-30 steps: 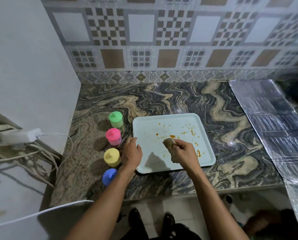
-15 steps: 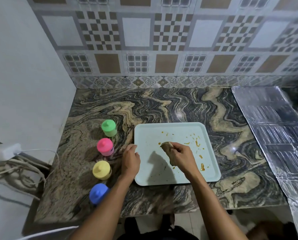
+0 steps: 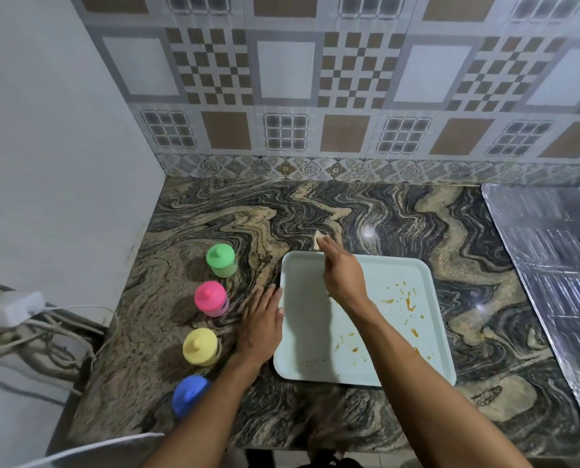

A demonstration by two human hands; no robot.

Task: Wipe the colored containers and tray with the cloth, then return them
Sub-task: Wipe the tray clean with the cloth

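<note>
The right hand (image 3: 344, 278) has slid from the middle of the tray (image 3: 312, 332) up to its far left corner. Its fingers are curled tight round the cloth (image 3: 319, 239), which peeks out past them. The left hand (image 3: 261, 319) lies flat on the worktop (image 3: 349, 214), fingers straight, touching the tray's left edge. The middle looks clean now. Orange spots (image 3: 408, 300) stay on the right side, so the wiping is not done. The four containers (image 3: 211, 298) wait in a row on the left.

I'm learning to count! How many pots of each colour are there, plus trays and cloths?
Green plastic lidded pot: 1
Pink plastic lidded pot: 1
Yellow plastic lidded pot: 1
Blue plastic lidded pot: 1
Pale blue rectangular plastic tray: 1
Small beige cloth in the right hand: 1
Total: 6
</note>
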